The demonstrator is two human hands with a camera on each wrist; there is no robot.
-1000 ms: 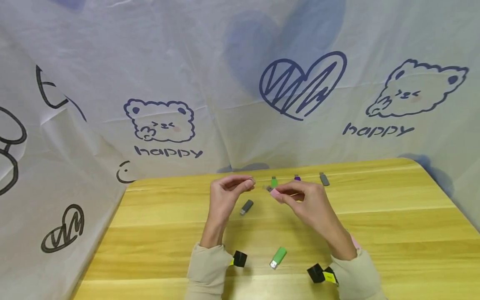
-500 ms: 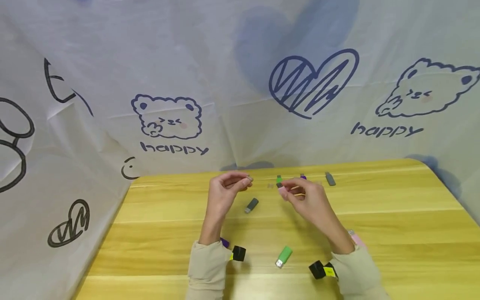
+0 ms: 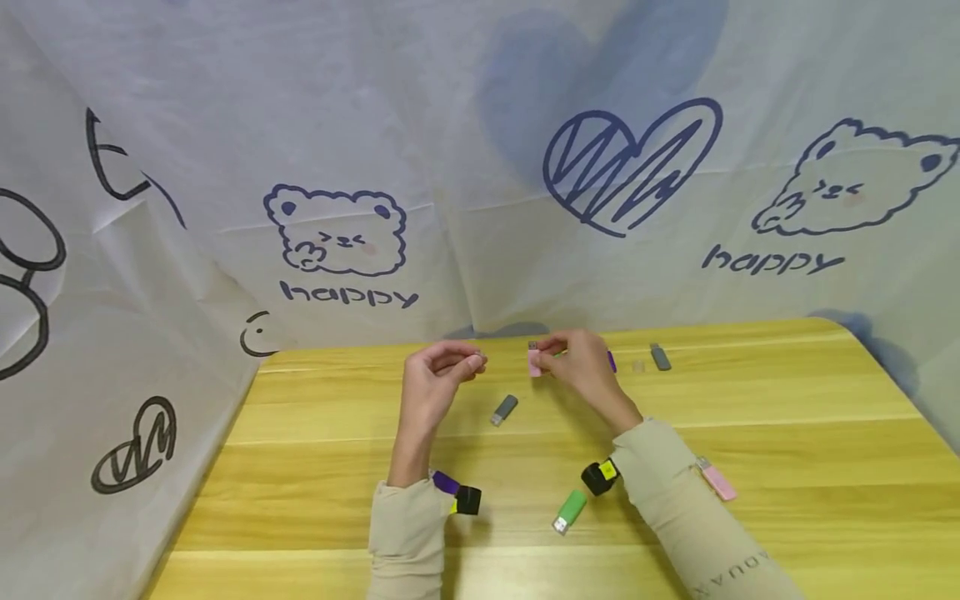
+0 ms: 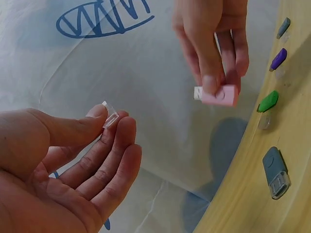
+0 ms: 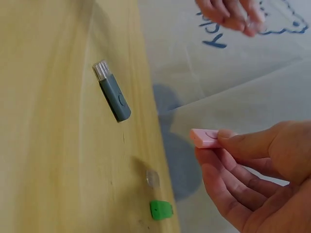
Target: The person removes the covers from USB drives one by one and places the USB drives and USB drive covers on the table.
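Note:
My left hand [image 3: 437, 377] pinches a small clear plastic cap [image 4: 111, 118] between thumb and forefinger, above the back of the table. To its right, my right hand [image 3: 588, 367] pinches a pink USB stick [image 3: 534, 360] by its body. The stick's bare metal connector points toward the back wall, and a gap separates it from the cap. On the wood between and below the hands lies a dark grey USB stick [image 3: 505, 409] with a clear cap over its connector. The right hand mostly hides a green USB stick [image 4: 268, 101] in the head view.
Along the table's back edge lie a purple USB stick [image 3: 612, 362], a loose clear cap [image 3: 638, 366] and a grey USB stick [image 3: 660, 357]. Nearer are a green stick [image 3: 569, 512], another pink stick [image 3: 717, 479] and a purple stick [image 3: 446, 482] beside the left sleeve.
My right hand has moved left and back, and the pink USB stick's connector has swung from pointing left to pointing away. My left hand has shifted slightly left, still pinching the cap.

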